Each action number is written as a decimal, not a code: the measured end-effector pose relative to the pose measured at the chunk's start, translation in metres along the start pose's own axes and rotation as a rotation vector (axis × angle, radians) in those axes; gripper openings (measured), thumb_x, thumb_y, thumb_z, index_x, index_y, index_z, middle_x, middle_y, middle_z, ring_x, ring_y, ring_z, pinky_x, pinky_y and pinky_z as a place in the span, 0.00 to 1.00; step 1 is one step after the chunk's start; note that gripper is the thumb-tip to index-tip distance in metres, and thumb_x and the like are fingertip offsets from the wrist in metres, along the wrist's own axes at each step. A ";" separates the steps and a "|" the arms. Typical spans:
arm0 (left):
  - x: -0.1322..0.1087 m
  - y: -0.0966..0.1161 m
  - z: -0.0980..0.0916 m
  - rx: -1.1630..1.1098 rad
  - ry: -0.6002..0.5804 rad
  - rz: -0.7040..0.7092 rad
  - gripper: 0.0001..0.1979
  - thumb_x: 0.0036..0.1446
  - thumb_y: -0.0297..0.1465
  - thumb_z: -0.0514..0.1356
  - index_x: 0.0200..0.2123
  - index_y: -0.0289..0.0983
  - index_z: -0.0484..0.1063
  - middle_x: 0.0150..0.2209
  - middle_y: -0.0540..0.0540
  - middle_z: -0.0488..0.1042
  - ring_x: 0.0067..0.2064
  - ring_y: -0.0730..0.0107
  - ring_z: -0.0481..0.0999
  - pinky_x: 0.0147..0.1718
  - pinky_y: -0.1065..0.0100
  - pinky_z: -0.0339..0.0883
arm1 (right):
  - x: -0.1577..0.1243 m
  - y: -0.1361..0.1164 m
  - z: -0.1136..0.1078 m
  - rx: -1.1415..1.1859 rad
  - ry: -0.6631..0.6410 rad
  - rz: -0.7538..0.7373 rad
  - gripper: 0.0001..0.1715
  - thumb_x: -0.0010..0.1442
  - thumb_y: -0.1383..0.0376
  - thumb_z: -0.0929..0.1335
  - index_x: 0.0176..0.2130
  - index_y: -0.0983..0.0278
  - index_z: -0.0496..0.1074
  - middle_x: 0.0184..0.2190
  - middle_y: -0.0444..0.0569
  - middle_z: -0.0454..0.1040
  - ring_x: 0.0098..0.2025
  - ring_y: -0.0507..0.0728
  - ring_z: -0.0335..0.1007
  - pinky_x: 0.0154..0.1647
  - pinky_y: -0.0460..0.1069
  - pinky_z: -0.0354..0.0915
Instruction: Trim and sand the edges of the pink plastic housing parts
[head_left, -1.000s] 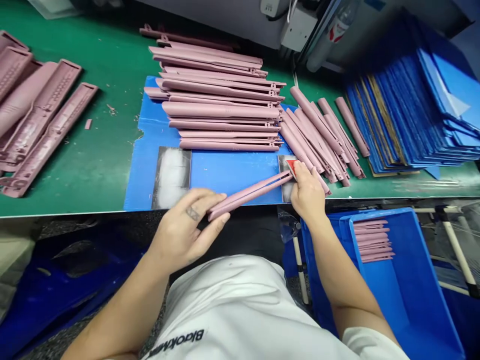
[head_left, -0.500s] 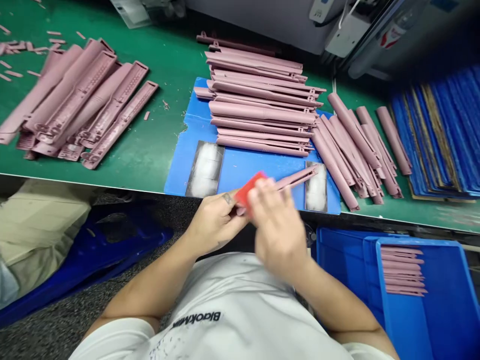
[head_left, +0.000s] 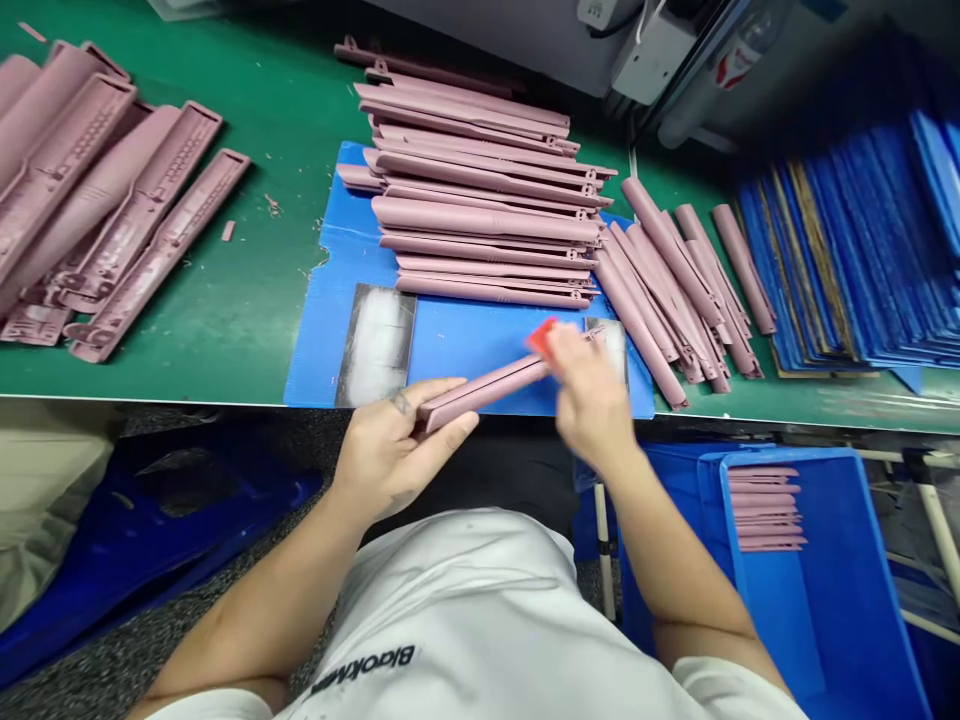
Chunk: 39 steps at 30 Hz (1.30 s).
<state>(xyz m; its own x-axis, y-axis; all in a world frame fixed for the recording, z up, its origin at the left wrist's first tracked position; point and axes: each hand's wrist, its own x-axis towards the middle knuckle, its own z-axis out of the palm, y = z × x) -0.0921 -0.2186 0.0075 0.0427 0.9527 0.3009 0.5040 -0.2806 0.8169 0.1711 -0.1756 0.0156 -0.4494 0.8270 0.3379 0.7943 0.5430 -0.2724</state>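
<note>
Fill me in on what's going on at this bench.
A person's left hand holds one end of a pink piece at the table's front edge. The right hand, blurred, has a red block by the far part of that piece; whether the block touches it is unclear. Behind, a row of similar pieces lies largely on a blue sheet, with loose piles on the left and right. More sit in a blue bin.
</note>
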 end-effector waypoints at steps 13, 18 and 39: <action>0.095 -0.025 -0.044 0.564 -0.156 0.276 0.24 0.75 0.45 0.55 0.59 0.36 0.79 0.50 0.41 0.83 0.52 0.54 0.79 0.54 0.55 0.73 | -0.029 0.090 0.016 -0.090 0.309 0.296 0.46 0.67 0.76 0.57 0.79 0.58 0.55 0.74 0.51 0.67 0.76 0.64 0.61 0.80 0.71 0.51; 0.177 -0.048 -0.059 0.607 -0.061 0.227 0.32 0.70 0.55 0.57 0.62 0.37 0.79 0.58 0.41 0.77 0.57 0.51 0.71 0.68 0.43 0.60 | -0.036 0.091 0.022 -0.011 0.370 0.273 0.45 0.67 0.77 0.57 0.79 0.58 0.57 0.73 0.51 0.68 0.76 0.64 0.62 0.80 0.71 0.52; 0.254 0.054 0.218 0.669 -0.579 0.860 0.20 0.71 0.22 0.50 0.48 0.25 0.82 0.47 0.28 0.81 0.54 0.45 0.77 0.56 0.44 0.63 | -0.091 0.090 -0.010 0.161 0.578 0.521 0.36 0.70 0.71 0.64 0.73 0.56 0.69 0.70 0.47 0.73 0.74 0.66 0.65 0.79 0.68 0.58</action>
<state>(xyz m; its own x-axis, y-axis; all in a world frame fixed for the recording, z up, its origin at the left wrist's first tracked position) 0.1343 0.0334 0.0204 0.8683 0.4473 0.2144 0.4585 -0.8887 -0.0030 0.2877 -0.2040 -0.0304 0.2826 0.7973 0.5334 0.7555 0.1577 -0.6359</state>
